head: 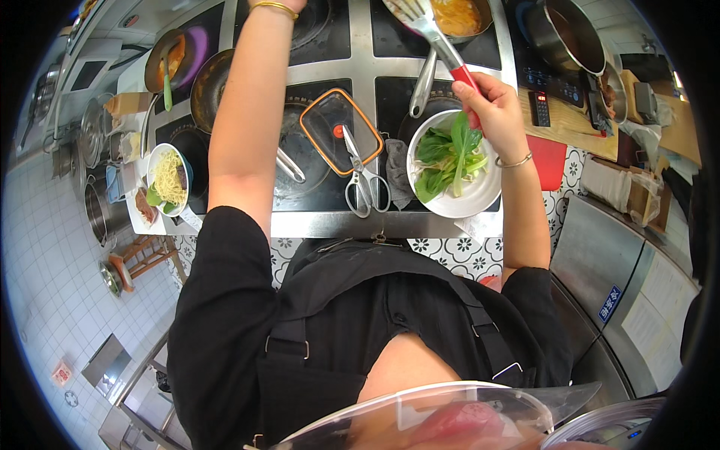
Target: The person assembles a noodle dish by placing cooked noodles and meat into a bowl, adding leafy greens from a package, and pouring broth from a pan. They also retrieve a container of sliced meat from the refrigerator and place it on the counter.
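Observation:
My right hand (488, 109) grips the red handle of a slotted metal turner (441, 44), its head at the top edge, over a pan of orange-yellow food (457, 18). Below that hand a white bowl (419, 194) holds leafy greens (436, 149) and pale sprouts. My left arm reaches forward to the top edge, where only a part of my left hand (281, 3) shows; what it touches is out of view. Kitchen scissors (360, 174) lie partly on an orange-rimmed clear lid (322, 152), beside a grey cloth (397, 174).
At left, a bowl of noodles (167, 177) and greens stands near a wok (211, 90) and a frying pan with a green-handled utensil (167, 84). A deep pot (562, 34) stands at upper right. The steel counter edge (337, 225) runs before my body.

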`<act>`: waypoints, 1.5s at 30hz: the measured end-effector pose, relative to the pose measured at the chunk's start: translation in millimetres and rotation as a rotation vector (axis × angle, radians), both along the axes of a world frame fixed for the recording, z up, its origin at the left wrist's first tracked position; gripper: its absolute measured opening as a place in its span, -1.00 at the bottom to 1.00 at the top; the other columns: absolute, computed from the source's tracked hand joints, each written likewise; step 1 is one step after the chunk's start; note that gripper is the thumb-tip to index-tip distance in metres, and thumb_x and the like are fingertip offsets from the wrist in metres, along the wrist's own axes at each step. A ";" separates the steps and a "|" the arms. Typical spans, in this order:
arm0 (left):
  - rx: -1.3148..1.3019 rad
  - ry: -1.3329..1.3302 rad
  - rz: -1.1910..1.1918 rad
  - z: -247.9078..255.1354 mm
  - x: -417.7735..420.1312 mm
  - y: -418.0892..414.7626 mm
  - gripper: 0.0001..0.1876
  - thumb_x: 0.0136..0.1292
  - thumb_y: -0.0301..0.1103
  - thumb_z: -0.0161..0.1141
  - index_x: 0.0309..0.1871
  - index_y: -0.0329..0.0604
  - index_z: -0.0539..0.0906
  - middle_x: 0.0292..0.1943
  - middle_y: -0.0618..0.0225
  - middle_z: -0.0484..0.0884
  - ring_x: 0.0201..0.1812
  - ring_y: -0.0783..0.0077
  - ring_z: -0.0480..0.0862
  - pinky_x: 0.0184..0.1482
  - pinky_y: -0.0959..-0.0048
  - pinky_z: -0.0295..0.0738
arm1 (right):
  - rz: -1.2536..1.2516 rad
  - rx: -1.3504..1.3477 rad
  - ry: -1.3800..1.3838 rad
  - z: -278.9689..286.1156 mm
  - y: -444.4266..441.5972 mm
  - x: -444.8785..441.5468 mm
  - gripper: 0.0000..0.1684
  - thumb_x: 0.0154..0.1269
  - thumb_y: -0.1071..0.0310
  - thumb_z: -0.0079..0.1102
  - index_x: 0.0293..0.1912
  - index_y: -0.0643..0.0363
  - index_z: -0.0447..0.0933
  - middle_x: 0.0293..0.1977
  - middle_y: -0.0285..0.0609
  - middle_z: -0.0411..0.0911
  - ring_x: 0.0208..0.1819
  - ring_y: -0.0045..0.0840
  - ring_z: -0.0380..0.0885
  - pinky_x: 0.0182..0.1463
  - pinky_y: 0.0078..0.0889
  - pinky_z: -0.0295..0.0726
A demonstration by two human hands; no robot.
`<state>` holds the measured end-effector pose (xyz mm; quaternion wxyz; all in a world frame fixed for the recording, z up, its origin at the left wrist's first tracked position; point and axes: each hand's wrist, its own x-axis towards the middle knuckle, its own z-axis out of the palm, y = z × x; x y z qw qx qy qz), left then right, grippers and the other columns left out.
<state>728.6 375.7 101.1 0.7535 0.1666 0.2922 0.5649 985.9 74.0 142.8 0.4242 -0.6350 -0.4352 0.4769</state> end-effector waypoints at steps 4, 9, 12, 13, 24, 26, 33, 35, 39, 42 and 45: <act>-0.082 -0.068 -0.026 -30.1 -35.1 13.6 -0.64 0.50 -0.25 -0.21 0.05 -0.24 0.57 -0.02 0.18 0.67 0.03 0.21 0.66 0.11 0.28 0.58 | -0.122 0.050 -0.456 -47.4 37.2 44.8 -0.57 0.18 0.05 0.32 -0.09 0.17 0.64 -0.54 -0.21 0.58 -0.53 -0.52 0.54 -0.43 -0.46 0.48; -0.038 -0.188 -0.338 -40.8 -53.0 -37.8 -0.72 0.40 -0.39 -0.14 -0.11 -0.26 0.62 -0.19 0.14 0.72 -0.14 0.21 0.73 -0.14 0.31 0.68 | -0.105 -0.059 -1.040 -77.1 88.7 78.1 -0.53 0.21 -0.09 0.14 -0.17 0.12 0.61 -0.24 0.07 0.65 -0.14 -0.06 0.63 -0.07 -0.05 0.57; -0.124 -0.344 -0.300 -34.6 -59.2 -74.7 -0.74 0.36 -0.41 -0.12 -0.17 -0.23 0.64 -0.27 0.15 0.71 -0.20 0.19 0.73 -0.19 0.24 0.68 | -0.051 -0.147 -1.172 -95.7 98.9 89.7 -0.42 0.19 -0.10 0.16 -0.09 0.25 0.56 -0.19 0.15 0.63 -0.10 -0.03 0.62 -0.02 -0.07 0.57; -0.156 -0.411 -0.276 -28.2 -61.6 -87.2 -0.73 0.36 -0.39 -0.12 -0.16 -0.21 0.65 -0.24 0.17 0.72 -0.18 0.19 0.73 -0.16 0.21 0.68 | -0.036 -0.166 -1.172 -89.7 99.3 87.6 -0.39 0.18 -0.10 0.17 -0.07 0.29 0.55 -0.18 0.17 0.63 -0.09 -0.02 0.62 -0.01 -0.06 0.57; 0.017 -0.527 -0.497 16.8 -127.7 -162.4 -0.60 0.46 -0.24 -0.15 0.13 -0.39 0.49 0.19 0.00 0.51 0.24 -0.05 0.47 0.33 0.00 0.36 | -0.156 -0.183 -1.111 -88.3 84.4 63.4 -0.32 0.16 -0.20 0.16 -0.05 0.26 0.56 -0.16 0.17 0.62 -0.04 0.00 0.59 0.03 -0.05 0.53; 0.118 -0.383 -0.279 16.4 -156.0 -198.6 -0.65 0.38 -0.28 0.05 0.07 -0.39 0.47 -0.08 0.19 0.56 -0.05 0.27 0.60 0.10 0.32 0.55 | -0.166 -0.138 -1.165 -83.3 76.4 58.1 -0.32 0.18 -0.21 0.15 -0.05 0.25 0.56 -0.18 0.17 0.62 -0.06 0.03 0.58 0.02 -0.05 0.53; -0.008 -0.206 0.014 26.0 -311.0 -318.3 -0.82 0.47 -0.30 -0.07 -0.05 -0.20 0.44 -0.45 0.36 0.41 -0.58 0.50 0.36 -0.65 0.50 0.21 | 0.057 0.040 -0.179 -18.7 -26.6 -93.0 -0.64 0.40 0.11 0.14 -0.09 0.24 0.48 -0.63 -0.37 0.41 -0.74 -0.73 0.35 -0.69 -0.63 0.31; 0.063 -0.166 0.047 10.9 -370.6 -349.8 -0.77 0.49 -0.20 -0.09 -0.06 -0.16 0.43 -0.45 0.36 0.44 -0.61 0.49 0.37 -0.70 0.48 0.18 | 0.176 -0.113 -0.269 -30.4 -56.1 -147.2 -0.59 0.41 0.06 0.10 -0.08 0.27 0.47 -0.64 -0.32 0.41 -0.74 -0.68 0.36 -0.68 -0.58 0.32; 0.037 -0.052 0.296 -28.5 -506.8 -415.8 -0.71 0.45 -0.14 -0.02 -0.21 -0.18 0.52 -0.39 0.31 0.55 -0.64 0.46 0.43 -0.71 0.51 0.21 | 0.083 -0.026 -0.732 -125.8 -80.8 -179.0 -0.47 0.35 0.05 0.12 0.01 0.38 0.40 -0.29 0.13 0.58 -0.23 -0.12 0.63 -0.15 -0.22 0.55; -0.424 0.254 0.750 -81.8 -625.2 -458.3 -0.76 0.35 -0.27 0.01 -0.21 -0.30 0.52 -0.28 0.15 0.60 -0.40 0.24 0.60 -0.39 0.24 0.52 | 0.040 -0.135 -0.718 -142.9 -83.5 -203.3 -0.40 0.29 0.08 0.15 0.08 0.41 0.34 -0.07 0.30 0.53 0.04 0.00 0.54 0.09 -0.14 0.46; -0.861 0.329 1.124 -151.7 -725.3 -497.0 -0.75 0.26 -0.30 0.03 -0.14 -0.32 0.51 -0.17 0.11 0.62 -0.25 0.12 0.64 -0.11 0.09 0.58 | 0.029 -0.190 -0.920 -160.9 -80.8 -213.4 -0.34 0.28 0.03 0.15 0.12 0.42 0.36 0.05 0.29 0.49 0.10 -0.01 0.52 0.14 -0.13 0.44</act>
